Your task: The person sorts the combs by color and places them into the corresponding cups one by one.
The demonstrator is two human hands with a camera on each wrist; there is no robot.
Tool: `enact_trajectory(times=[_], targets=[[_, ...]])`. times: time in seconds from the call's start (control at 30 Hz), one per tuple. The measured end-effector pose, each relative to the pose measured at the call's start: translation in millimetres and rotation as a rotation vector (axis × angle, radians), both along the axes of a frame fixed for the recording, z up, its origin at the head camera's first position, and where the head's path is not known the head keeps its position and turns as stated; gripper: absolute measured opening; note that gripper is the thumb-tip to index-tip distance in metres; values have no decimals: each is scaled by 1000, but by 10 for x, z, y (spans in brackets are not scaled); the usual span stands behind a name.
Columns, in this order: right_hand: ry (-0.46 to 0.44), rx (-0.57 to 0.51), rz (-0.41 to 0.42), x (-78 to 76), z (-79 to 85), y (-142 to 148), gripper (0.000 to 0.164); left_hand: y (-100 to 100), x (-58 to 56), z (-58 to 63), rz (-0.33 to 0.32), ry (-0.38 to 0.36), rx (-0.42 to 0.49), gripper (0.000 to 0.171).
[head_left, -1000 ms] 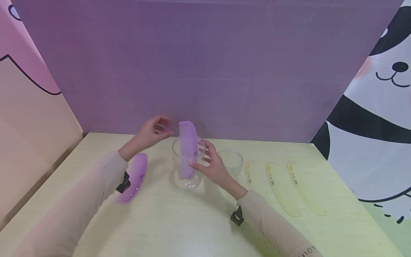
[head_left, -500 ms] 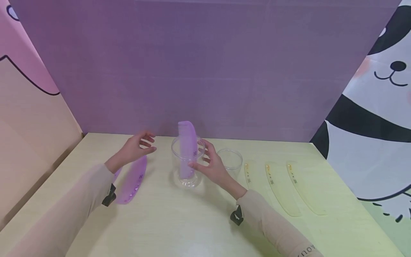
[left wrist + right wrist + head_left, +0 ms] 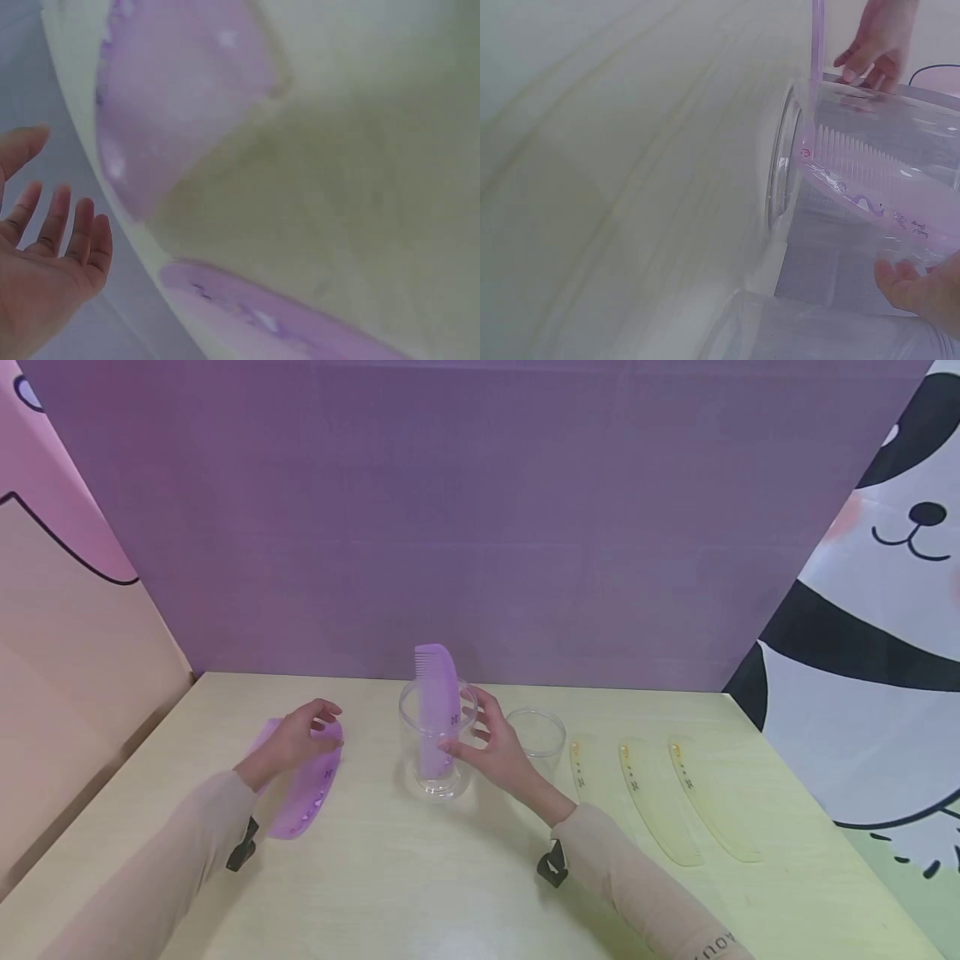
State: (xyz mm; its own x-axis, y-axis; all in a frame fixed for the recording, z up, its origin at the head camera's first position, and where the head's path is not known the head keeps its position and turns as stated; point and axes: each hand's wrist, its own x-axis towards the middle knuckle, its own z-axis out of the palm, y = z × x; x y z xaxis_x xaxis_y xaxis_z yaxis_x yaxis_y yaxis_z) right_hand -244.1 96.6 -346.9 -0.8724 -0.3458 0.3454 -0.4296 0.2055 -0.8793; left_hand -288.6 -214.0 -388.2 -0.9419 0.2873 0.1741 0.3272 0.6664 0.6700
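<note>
A purple comb (image 3: 437,702) stands upright inside a clear cup (image 3: 411,752), its top rising past the rim. My right hand (image 3: 498,747) grips that cup from the right side, thumb in front and fingers behind; the right wrist view shows the comb (image 3: 877,180) through the cup wall. Two more purple combs lie on the table at the left: one (image 3: 307,797) in plain sight, the other (image 3: 264,735) partly hidden by my left hand (image 3: 296,739). That left hand hovers over them with loosely bent fingers and holds nothing, as the left wrist view also shows.
A second clear cup (image 3: 537,731) stands just right of my right hand. Beyond it, three pale yellow see-through combs lie in a row, among them the middle one (image 3: 660,802) and the rightmost one (image 3: 712,802). A purple panel (image 3: 480,527) rises behind the table.
My left hand has moved away from the comb in the cup, leftward and down to over the purple combs on the table. My right hand and the cup have stayed put.
</note>
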Motion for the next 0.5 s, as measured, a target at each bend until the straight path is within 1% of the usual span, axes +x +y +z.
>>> enact_trajectory(times=[0.17, 0.4, 0.5], targets=[[-2, 3, 0, -5, 2, -1, 77, -25, 49, -31, 28, -3, -29, 45], [-25, 0, 4, 0, 8, 1, 77, -74, 65, -75, 77, 14, -111, 48], [-32, 3, 5, 3, 8, 4, 76, -91, 72, -90, 89, 7, -128, 50]])
